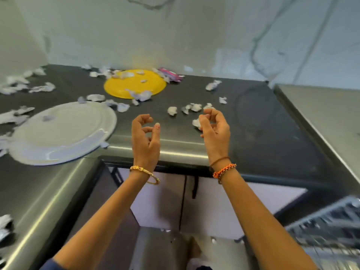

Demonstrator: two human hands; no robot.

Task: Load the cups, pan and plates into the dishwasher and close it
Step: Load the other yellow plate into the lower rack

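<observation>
Left hand (145,141) and right hand (214,133) up over desk (253,123), fingers loosely curled, each grip holding nothing. White plate (62,131) and yellow plate (134,84) wait on desk among paper scraps (172,110). Dishwasher rack (331,230) low right, ready for loading.

white plate (64,131) overhanging counter edge | yellow plate (134,83) near wall

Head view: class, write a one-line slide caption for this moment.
Both hands, left and right, hover empty over a steel counter holding a white plate, yellow plate and paper scraps.
</observation>
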